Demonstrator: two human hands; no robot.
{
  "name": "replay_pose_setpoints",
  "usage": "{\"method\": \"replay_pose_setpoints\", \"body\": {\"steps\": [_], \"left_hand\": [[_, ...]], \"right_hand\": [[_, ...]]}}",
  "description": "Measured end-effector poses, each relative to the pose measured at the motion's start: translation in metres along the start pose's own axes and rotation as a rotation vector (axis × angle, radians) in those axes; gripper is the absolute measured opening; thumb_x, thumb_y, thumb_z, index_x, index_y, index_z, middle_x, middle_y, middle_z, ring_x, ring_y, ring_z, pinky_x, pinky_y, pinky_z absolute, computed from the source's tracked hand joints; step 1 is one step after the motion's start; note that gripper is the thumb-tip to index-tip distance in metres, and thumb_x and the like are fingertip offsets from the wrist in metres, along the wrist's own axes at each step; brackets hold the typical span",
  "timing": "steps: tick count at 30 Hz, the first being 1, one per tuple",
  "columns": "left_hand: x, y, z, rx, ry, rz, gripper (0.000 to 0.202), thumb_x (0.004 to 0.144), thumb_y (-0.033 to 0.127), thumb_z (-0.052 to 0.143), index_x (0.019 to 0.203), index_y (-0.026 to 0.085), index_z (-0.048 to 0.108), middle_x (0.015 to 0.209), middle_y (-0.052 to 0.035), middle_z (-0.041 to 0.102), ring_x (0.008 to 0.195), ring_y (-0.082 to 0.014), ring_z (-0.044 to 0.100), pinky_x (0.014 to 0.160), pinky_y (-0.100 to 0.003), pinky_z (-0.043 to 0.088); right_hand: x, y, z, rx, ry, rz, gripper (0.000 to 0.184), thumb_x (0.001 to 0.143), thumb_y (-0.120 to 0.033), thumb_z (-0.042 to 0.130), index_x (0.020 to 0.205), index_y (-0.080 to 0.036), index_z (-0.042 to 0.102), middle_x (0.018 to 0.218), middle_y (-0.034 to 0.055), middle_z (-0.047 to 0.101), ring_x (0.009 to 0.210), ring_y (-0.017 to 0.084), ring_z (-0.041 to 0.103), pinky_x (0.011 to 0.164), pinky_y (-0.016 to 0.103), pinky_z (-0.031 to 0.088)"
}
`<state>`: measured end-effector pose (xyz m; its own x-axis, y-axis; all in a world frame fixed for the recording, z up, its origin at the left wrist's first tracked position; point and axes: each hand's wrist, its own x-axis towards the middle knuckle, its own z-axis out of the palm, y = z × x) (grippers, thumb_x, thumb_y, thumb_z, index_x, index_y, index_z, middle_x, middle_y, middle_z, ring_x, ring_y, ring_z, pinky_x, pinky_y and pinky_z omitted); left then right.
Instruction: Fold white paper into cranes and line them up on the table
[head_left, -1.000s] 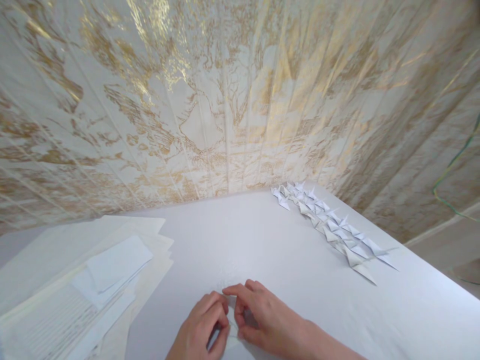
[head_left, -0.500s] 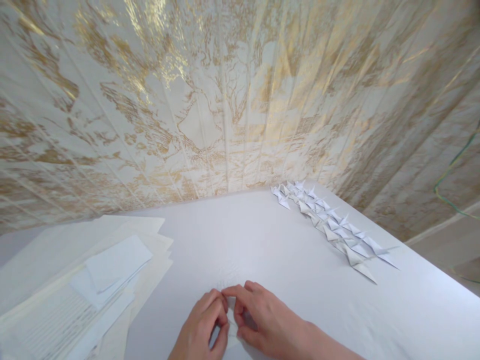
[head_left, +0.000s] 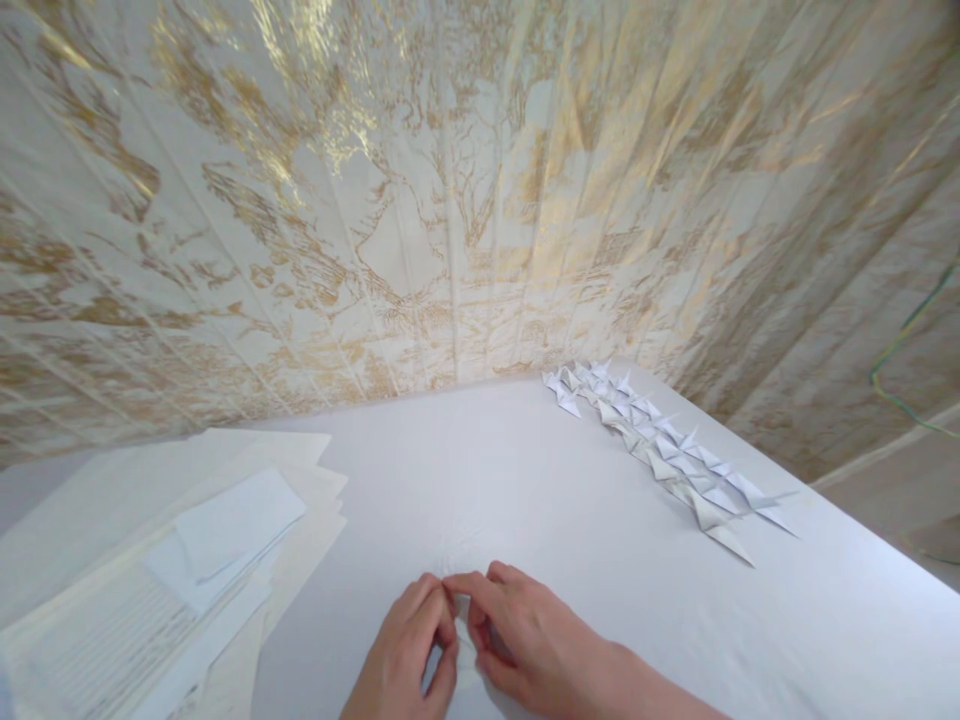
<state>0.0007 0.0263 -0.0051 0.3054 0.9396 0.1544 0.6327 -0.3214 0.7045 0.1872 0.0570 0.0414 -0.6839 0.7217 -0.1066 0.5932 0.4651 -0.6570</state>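
Note:
Low in the view, a small piece of folded white paper (head_left: pixel 465 650) lies on the white table, mostly covered by my fingers. My left hand (head_left: pixel 416 635) is closed in a pinch on the paper's left side. From the right, my right hand (head_left: pixel 529 630) pinches it too, its index fingertip meeting the left fingertips at the paper's far end. The exact shape of the paper is hidden. Rows of folded paper cranes (head_left: pixel 660 450) stand along the table's right side, apart from my hands.
At the left lies a spread of larger paper sheets (head_left: pixel 300 455), some printed, with smaller cut white pieces (head_left: pixel 240 520) on top. A gold-patterned curtain (head_left: pixel 420 250) hangs behind the white table (head_left: pixel 450 470). A green cord (head_left: pixel 904 340) hangs at the far right.
Almost nothing differs. Both hands keep their pinch on the paper at the same spot, with only a tiny shift of the fingers.

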Motion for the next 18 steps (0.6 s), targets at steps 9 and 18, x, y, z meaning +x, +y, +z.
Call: {"method": "replay_pose_setpoints", "body": {"steps": [9,18], "left_hand": [[0.000,0.002,-0.002,0.056,-0.033,-0.011,0.014,0.084,0.012,0.049,0.084,0.024,0.058,0.091,-0.0037,0.062,0.090,-0.0237,0.058,0.082,-0.038,0.048],[-0.001,0.000,-0.002,0.085,-0.028,-0.019,0.010,0.085,0.016,0.057,0.086,0.024,0.062,0.095,-0.0027,0.062,0.091,-0.0243,0.056,0.080,-0.038,0.044]], "right_hand": [[0.000,0.003,0.001,-0.121,0.008,-0.040,0.021,0.078,-0.005,0.054,0.095,-0.017,0.058,0.089,0.0043,0.067,0.084,0.019,0.059,0.078,0.026,0.045],[-0.007,0.003,-0.008,-0.405,-0.079,-0.359,0.010,0.095,-0.018,0.059,0.093,-0.022,0.067,0.090,-0.0001,0.070,0.084,0.017,0.058,0.079,0.027,0.043]]}}
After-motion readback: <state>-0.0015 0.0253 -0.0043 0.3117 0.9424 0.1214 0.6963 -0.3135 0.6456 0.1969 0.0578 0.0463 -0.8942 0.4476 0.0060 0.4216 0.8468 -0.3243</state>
